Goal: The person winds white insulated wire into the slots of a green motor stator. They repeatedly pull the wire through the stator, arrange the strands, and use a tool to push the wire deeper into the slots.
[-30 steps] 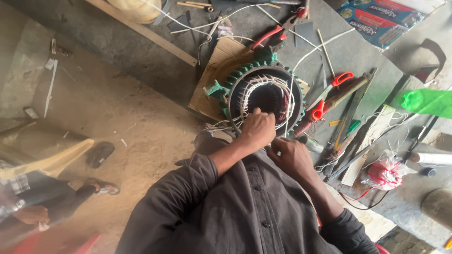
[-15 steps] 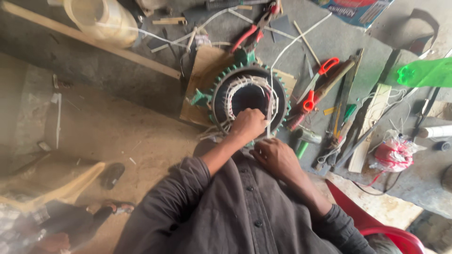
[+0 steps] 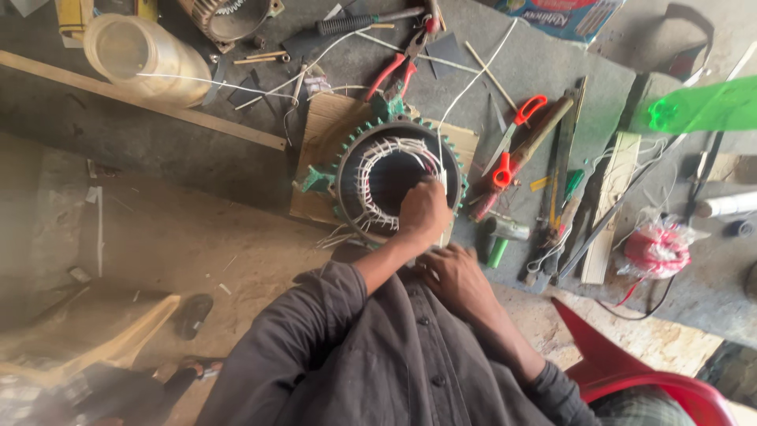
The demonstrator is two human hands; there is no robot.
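A green motor stator (image 3: 347, 170) with white wire windings (image 3: 377, 150) inside its bore lies on a piece of cardboard (image 3: 322, 130) on the grey work surface. My left hand (image 3: 423, 211) reaches over the stator's near right rim, fingers closed on the white windings there. My right hand (image 3: 457, 278) sits just below the stator's near edge, close to my dark shirt, fingers curled. What my right hand holds is hidden. A long white wire (image 3: 473, 71) runs from the stator up across the bench.
Red-handled pliers (image 3: 398, 69), red-handled scissors (image 3: 516, 130), files and screwdrivers (image 3: 560, 170) lie right of the stator. A red wire spool in plastic (image 3: 658, 248) is farther right. A clear plastic jar (image 3: 142, 59) and wooden strip (image 3: 142, 102) lie at left. A red chair (image 3: 623, 371) stands lower right.
The view has shifted and the stator now sits more central. My left hand has slid from the stator's near rim onto its right inner rim. My right hand stays below it.
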